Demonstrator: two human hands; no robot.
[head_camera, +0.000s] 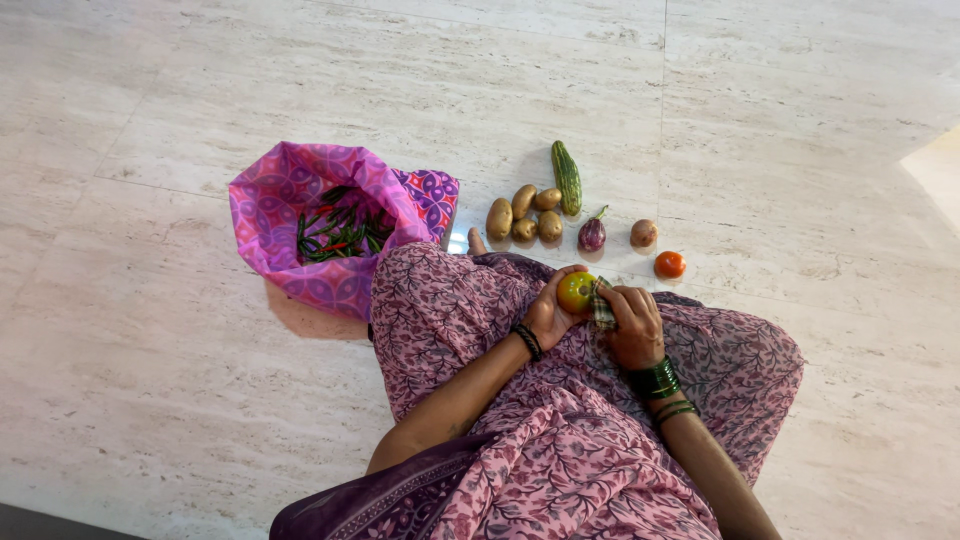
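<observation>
Your patterned pink lap (560, 440) lies nearest. Above it, your left hand (550, 312) cups a round tomato (576, 292), yellow-green blushing orange, fingers curled around it. Your right hand (632, 325) is closed on a small checked cloth (602, 305) pressed against the tomato. Beyond lie potatoes (525, 215) and a pink bag (320, 225).

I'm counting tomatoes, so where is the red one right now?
In the head view the red tomato lies on the floor, rightmost in the vegetable row, just below the onion.
</observation>
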